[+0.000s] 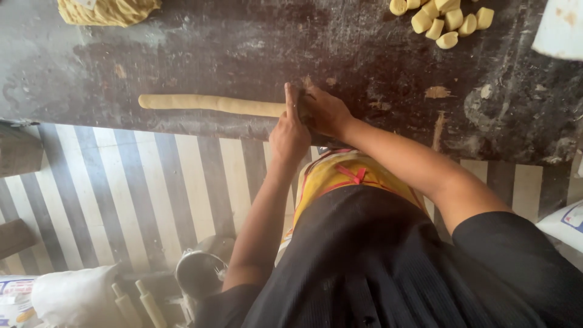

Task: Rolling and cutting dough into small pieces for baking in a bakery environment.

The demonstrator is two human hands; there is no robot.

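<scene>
Dough rope (212, 104) is being portioned mid-frame; left hand (290, 135) edging down, right hand (325, 111) pinching its end, fingers together

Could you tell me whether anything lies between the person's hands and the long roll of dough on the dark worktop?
Nothing visible does. The left hand and right hand are both already at the right end of the dough roll, which stretches away to the left across the worktop. The cut dough pieces lie well apart.
</scene>
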